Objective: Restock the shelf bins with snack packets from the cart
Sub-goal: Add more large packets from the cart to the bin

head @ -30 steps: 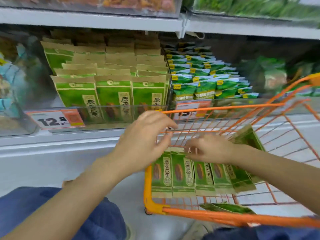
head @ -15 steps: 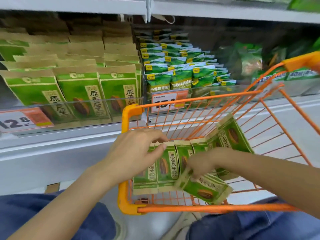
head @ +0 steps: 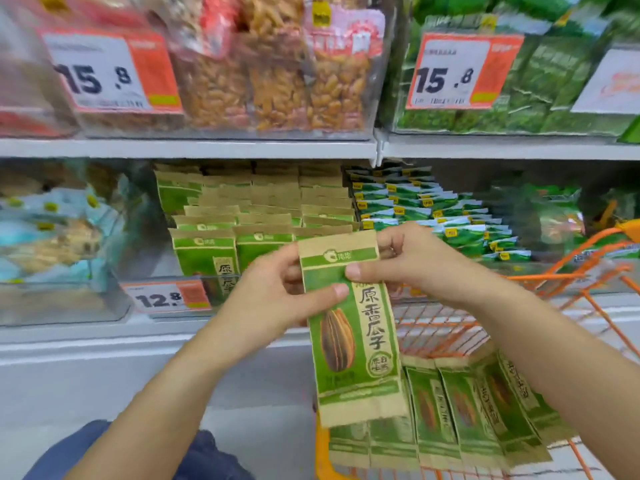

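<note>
Both hands held one green and tan sunflower seed packet [head: 349, 327] upright above the orange cart [head: 588, 271], in front of the shelf bin [head: 221, 251]; the left hand [head: 277, 296] pinched its left edge, thumb pressed on the front and fingers curled behind; the right hand [head: 412, 261] gripped the upper right corner, thumb on the green band and fingers folded behind. The packet bore the characters 原香瓜子 down its front beside a drawing of a striped seed, with a small white logo near the top; matching packets stood in rows in the bin, behind a price tag [head: 166, 297] reading 12.8; more of the same packets [head: 446, 417] stood in a row in the cart below. Two tags on the upper shelf read 15.8, one [head: 110, 72] before bags of nuts, one [head: 464, 72] before green bags.
</note>
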